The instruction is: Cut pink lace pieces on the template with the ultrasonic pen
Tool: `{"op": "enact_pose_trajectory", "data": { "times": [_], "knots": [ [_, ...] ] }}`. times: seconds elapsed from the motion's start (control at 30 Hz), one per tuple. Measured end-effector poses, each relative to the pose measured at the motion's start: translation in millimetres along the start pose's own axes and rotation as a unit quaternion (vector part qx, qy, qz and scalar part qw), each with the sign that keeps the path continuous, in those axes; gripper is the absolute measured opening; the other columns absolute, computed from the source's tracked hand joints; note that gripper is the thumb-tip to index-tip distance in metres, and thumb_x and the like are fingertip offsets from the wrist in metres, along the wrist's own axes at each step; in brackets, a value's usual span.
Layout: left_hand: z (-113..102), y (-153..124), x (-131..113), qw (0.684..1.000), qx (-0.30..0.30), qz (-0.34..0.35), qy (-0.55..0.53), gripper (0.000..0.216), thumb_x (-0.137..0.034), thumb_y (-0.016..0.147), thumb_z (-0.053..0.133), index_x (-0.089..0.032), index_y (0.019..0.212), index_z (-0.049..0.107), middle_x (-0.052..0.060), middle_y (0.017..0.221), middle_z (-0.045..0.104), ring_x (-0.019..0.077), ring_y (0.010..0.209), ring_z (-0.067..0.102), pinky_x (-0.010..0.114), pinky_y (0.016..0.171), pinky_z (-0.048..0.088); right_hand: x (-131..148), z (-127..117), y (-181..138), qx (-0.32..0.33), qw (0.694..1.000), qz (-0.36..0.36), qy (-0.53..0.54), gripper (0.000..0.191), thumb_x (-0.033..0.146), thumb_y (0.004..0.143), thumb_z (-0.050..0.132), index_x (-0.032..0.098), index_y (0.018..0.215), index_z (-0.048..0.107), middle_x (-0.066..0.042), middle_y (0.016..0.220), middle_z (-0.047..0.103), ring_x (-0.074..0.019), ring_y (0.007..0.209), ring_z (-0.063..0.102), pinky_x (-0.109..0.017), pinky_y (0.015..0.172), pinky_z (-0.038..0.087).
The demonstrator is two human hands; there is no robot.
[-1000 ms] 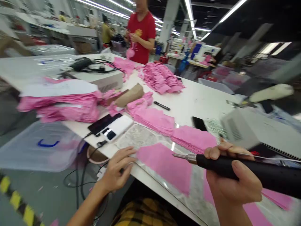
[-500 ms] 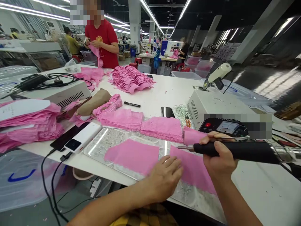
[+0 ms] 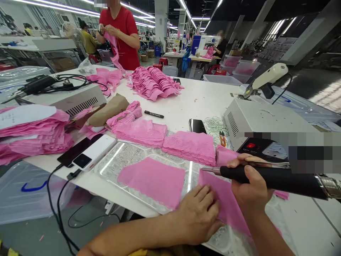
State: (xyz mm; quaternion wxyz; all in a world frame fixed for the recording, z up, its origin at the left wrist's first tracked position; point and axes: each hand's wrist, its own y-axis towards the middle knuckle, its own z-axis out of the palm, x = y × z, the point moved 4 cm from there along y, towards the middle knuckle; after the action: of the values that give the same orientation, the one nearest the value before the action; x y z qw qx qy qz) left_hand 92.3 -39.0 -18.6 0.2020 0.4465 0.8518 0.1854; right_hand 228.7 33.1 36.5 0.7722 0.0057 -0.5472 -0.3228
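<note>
Two flat pieces of pink fabric lie side by side on a clear plastic board [image 3: 112, 160], the left fabric piece [image 3: 154, 181] and the right fabric piece [image 3: 226, 199]. My left hand [image 3: 199, 213] rests on the right piece near its left edge, fingers bent slightly and laid on the cloth. In my right hand [image 3: 252, 188] is a thick black-handled tool [image 3: 282, 177] with a narrow metal tip at that piece's upper left corner; whether it touches cannot be told. A slim metal implement [image 3: 266, 164], possibly tweezers, is also held under those fingers.
Behind the board sit stacks of pink fabric [image 3: 189, 147], a phone [image 3: 197, 125], orange-handled snips [image 3: 222, 138] and a grey control box [image 3: 266, 119]. At left are a white power bank [image 3: 94, 153] and cables. A person in red [image 3: 121, 39] handles pink cloth across the table.
My left hand has slid right and toward me, off the left fabric piece and onto the right one. The tool tip stays by the right piece's corner. The view has shifted slightly.
</note>
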Motion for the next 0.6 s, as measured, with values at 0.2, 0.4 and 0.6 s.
{"op": "enact_pose_trajectory", "data": {
  "times": [0.2,0.4,0.6],
  "knots": [
    [-1.0,1.6,0.2,1.0,0.004,-0.004,-0.006,0.042,-0.045,0.095,0.055,-0.007,0.112,0.062,0.017,0.116,0.067,0.0306,0.115,0.061,0.043,0.106,0.043,-2.8,0.2,0.5,-0.003,1.0,-0.001,-0.008,0.016,0.024,0.063,0.063,0.019,0.078,0.059,0.001,0.08,0.059,-0.0116,0.057,0.057,-0.032,0.063,0.05],
    [0.4,1.0,0.0,1.0,0.02,-0.008,-0.007,0.041,-0.044,0.096,0.053,-0.007,0.112,0.062,0.017,0.117,0.066,0.03,0.115,0.06,0.043,0.105,0.042,-3.8,1.0,1.5,0.011,1.0,-0.007,-0.01,0.013,0.022,0.064,0.064,0.019,0.076,0.059,0.002,0.076,0.058,-0.0116,0.058,0.057,-0.031,0.062,0.051],
    [0.8,1.8,-0.6,0.999,0.032,-0.008,-0.007,0.042,-0.046,0.095,0.055,-0.007,0.113,0.061,0.017,0.118,0.066,0.0302,0.116,0.06,0.041,0.099,0.045,-2.3,3.5,0.3,0.013,0.999,-0.02,-0.026,0.01,0.022,0.066,0.063,0.019,0.074,0.058,0.002,0.077,0.058,-0.0127,0.059,0.058,-0.033,0.063,0.051]
  ]
}}
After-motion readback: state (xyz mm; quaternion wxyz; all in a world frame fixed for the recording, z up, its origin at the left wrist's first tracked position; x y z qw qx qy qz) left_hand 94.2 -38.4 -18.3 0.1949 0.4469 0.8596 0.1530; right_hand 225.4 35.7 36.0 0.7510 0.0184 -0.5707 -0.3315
